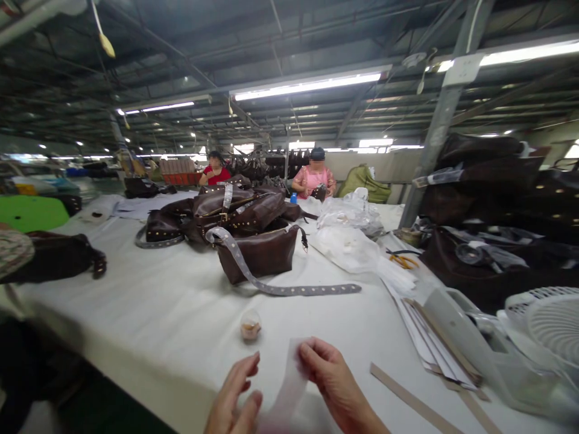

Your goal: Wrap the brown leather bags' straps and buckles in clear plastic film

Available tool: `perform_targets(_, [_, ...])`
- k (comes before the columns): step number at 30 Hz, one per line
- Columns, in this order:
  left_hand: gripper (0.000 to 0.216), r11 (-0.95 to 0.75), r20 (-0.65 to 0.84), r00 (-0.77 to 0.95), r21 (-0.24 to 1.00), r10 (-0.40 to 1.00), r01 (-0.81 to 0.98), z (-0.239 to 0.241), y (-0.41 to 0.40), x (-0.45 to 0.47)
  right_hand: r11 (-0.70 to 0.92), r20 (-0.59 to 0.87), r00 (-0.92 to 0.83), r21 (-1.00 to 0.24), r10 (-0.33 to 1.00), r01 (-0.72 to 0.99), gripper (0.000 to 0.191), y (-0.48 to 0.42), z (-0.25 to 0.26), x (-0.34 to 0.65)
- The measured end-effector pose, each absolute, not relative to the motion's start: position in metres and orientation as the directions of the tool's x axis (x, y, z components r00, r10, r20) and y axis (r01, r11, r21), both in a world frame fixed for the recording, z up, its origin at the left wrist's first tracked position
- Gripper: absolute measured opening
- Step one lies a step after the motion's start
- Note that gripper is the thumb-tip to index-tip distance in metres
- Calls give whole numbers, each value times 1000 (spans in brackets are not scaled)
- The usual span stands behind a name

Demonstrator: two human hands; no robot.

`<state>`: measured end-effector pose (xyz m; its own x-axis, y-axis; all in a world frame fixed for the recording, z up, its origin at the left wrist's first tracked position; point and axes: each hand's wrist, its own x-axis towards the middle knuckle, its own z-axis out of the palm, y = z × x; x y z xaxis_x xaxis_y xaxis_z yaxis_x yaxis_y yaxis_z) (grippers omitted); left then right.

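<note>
At the bottom edge both my hands hold a thin translucent white strip (289, 386) over the white-covered table (158, 301). My right hand (332, 380) pinches the strip's upper end between thumb and fingers. My left hand (235, 395) has its fingers curled loosely against the strip's left side. A small round clear cup (250, 325) with brownish contents stands just beyond my hands. Farther back lies a dark brown leather bag (260, 253) with a long grey studded strap (289, 288), in front of a heap of similar bags (226, 211).
Flat card strips and papers (434, 349) lie to the right, beside a white fan (549, 325) and a grey tool. Clear plastic bags (353, 229) and orange scissors (404, 260) sit mid-right. Dark bags pile at far right. Two people work at the table's far end. Another bag lies left.
</note>
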<state>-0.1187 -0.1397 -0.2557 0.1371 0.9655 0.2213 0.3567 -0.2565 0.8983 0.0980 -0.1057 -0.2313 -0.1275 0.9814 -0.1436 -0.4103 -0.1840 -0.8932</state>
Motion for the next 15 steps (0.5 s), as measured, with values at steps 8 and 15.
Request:
perform_targets(8, [24,-317,406,235,146,883,937,-210,-61,-105,-137,-167,42,-907,985,-399,41,-117,-251,167])
perform_targets(15, [26,-238,73,229,143,971,961,-229,-32,-103,-192,-246,60,-867,967,-460,50,-116,-287,167])
